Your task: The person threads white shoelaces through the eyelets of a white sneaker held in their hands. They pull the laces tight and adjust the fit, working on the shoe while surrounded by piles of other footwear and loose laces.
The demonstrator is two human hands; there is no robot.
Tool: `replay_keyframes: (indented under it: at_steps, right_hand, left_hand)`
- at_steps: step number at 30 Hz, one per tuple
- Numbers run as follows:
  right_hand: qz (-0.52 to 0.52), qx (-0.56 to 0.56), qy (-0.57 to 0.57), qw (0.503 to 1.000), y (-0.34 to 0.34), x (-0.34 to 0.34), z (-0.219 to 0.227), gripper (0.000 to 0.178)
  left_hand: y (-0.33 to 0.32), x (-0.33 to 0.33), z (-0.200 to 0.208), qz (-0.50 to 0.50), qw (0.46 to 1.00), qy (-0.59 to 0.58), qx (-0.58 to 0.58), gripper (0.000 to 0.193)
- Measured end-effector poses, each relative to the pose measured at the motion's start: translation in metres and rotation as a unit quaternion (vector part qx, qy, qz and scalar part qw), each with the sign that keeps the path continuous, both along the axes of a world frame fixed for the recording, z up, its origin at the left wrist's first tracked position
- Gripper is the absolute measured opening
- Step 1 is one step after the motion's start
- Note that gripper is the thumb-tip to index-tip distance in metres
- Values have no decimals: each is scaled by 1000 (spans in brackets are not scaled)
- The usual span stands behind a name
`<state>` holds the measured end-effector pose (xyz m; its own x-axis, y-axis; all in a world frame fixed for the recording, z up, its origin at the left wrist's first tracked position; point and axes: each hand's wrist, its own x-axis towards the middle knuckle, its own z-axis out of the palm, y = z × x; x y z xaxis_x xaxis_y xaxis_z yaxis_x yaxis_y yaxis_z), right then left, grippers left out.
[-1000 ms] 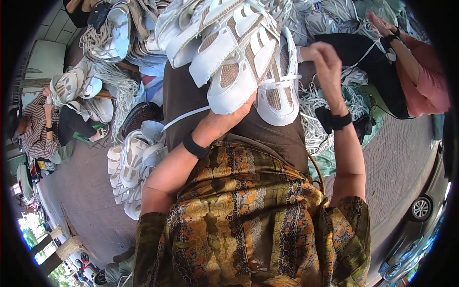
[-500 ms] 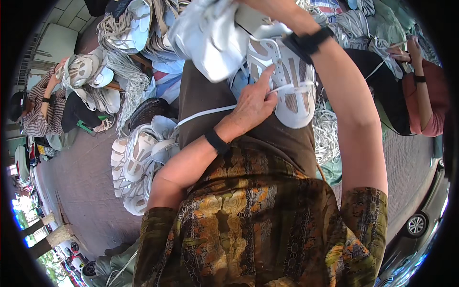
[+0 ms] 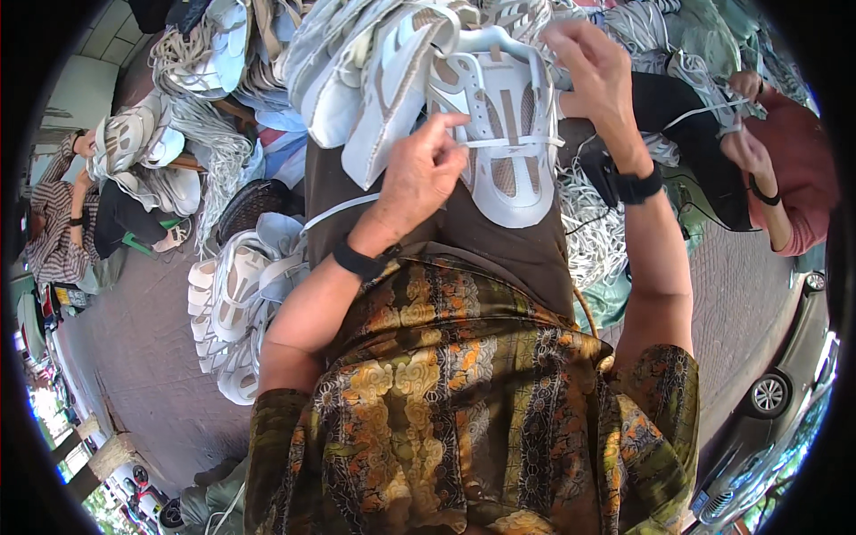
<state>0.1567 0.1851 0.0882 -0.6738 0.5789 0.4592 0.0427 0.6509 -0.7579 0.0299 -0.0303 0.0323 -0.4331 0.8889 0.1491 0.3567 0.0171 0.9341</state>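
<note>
A white-and-beige shoe upper (image 3: 513, 192) lies over my lap, toe end toward me. One flat white shoelace (image 3: 513, 142) crosses it between the eyelet rows, and a loose length trails left over my thigh. My left hand (image 3: 415, 183) is at the upper's left edge, fingers curled around the lace, index finger reaching toward the eyelets. My right hand (image 3: 599, 73) is raised beside the upper's far right side, fingers bent together and slightly blurred; what they hold, if anything, is hidden. A bundle of similar uppers (image 3: 383, 98) lies against the upper's left side.
Stacked uppers (image 3: 236, 303) stand on the paving left of my lap. Loose white laces (image 3: 597, 227) are heaped at my right. Two people work nearby: one in a striped top (image 3: 62, 209), another in a pink sleeve (image 3: 798, 169). A parked car (image 3: 776, 392) stands at lower right.
My right hand has moved down and right, off the far uppers. The lace now lies straight across the upper. My left hand has shifted left, and the bundle has settled beside the upper.
</note>
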Motion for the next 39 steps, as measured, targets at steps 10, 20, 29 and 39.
replay_keyframes:
  at_steps: [10, 20, 29, 39]
  right_hand:
    - [25, 158, -28, 987, -22, 8, -36, 43]
    - [76, 83, -35, 993, -29, -4, -40, 42]
    - [86, 77, -69, 991, -28, -4, -43, 45]
    - [169, 58, -96, 979, -3, 3, -46, 41]
  left_hand:
    - [9, -11, -2, 3, 999, -43, -12, 16]
    - [-99, 0, 22, -24, 979, 180, -91, 17]
    - [-235, -97, 47, 181, 954, -238, -13, 12]
    - [-277, -128, 71, 254, 960, -114, 22, 11]
